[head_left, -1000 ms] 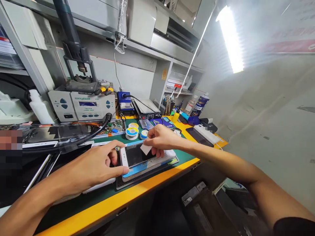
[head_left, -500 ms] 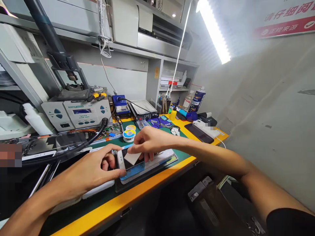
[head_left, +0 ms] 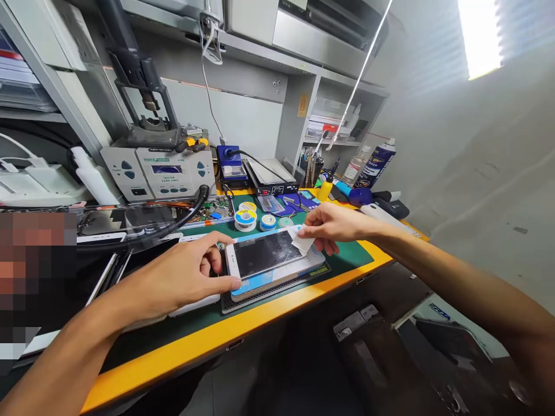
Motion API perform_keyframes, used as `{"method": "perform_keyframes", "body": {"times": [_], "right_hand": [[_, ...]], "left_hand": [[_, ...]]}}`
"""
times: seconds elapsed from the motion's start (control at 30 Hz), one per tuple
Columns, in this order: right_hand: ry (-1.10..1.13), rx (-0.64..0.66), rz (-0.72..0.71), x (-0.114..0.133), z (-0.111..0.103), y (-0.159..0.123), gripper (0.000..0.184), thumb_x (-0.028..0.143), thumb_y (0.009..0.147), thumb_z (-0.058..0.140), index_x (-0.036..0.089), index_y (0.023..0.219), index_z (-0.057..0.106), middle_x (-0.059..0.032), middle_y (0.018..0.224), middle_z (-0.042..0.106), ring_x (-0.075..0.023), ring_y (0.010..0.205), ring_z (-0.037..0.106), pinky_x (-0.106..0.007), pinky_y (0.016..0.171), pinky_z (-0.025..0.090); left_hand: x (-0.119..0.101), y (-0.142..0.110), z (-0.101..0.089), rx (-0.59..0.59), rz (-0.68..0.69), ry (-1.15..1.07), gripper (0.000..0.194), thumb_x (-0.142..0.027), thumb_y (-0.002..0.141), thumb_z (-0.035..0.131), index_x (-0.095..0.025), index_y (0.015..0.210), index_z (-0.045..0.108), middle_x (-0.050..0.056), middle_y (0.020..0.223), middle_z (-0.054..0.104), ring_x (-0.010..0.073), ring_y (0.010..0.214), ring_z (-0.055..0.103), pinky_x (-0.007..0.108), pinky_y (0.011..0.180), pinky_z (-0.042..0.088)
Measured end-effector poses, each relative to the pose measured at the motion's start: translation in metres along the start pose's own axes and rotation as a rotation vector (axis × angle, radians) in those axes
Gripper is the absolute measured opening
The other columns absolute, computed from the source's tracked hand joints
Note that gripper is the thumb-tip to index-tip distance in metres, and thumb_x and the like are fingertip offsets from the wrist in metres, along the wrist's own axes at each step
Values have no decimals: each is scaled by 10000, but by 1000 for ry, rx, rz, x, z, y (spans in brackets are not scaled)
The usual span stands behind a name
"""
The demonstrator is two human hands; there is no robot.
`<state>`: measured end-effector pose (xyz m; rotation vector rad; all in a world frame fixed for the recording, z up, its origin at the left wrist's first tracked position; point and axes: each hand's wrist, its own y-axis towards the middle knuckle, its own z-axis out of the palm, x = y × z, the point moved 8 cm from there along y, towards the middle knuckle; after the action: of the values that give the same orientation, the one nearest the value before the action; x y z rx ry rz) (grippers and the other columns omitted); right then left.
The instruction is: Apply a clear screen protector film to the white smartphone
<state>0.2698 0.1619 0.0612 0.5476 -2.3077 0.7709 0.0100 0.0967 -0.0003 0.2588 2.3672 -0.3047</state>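
Observation:
A white phone (head_left: 265, 255) with a cracked dark screen lies face up on a blue and black pad (head_left: 277, 284) on the green mat. My left hand (head_left: 182, 273) pinches the phone's near end between thumb and forefinger and holds it steady. My right hand (head_left: 332, 225) pinches a small white wipe (head_left: 302, 242) against the far right end of the screen.
A grey rework station (head_left: 160, 173) with a black hose stands behind the mat, with a blue soldering station (head_left: 229, 164) and a black heating plate (head_left: 269, 176) to its right. Solder spools (head_left: 246, 218), bottles (head_left: 373, 166) and small tools crowd the back. The yellow bench edge (head_left: 243, 329) runs in front.
My right hand has drawn the white wipe from the left part of the screen to its far right end. My left hand has kept its grip. The camera has swung a little.

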Motion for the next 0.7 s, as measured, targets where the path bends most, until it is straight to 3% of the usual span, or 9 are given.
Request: {"method": "perform_keyframes", "body": {"times": [0.17,0.5,0.7], "right_hand": [[-7,-27,-18,9,12,-3,350,423,885,713,194,670,558,11,568,686,-125,412,612,-207,395,474],[18,-52,-22,33,39,0,322,330,916,622,198,639,524,11,533,672,-120,393,606,-193,377,475],[90,-21,-109,58,64,14,298,269,888,595,189,611,520,17,519,642,-105,366,576,-184,364,459]], "left_hand": [[4,0,1,-2,1,-30,772,-536,743,844,-317,1397,497,-28,863,664,178,728,596,282,625,487],[-6,0,-2,11,-5,-14,769,-585,740,822,-275,1374,519,-20,853,648,183,721,594,289,630,480],[-21,-6,-3,14,31,-27,733,-620,756,780,-226,1331,553,-23,839,641,191,752,588,303,677,454]]}}
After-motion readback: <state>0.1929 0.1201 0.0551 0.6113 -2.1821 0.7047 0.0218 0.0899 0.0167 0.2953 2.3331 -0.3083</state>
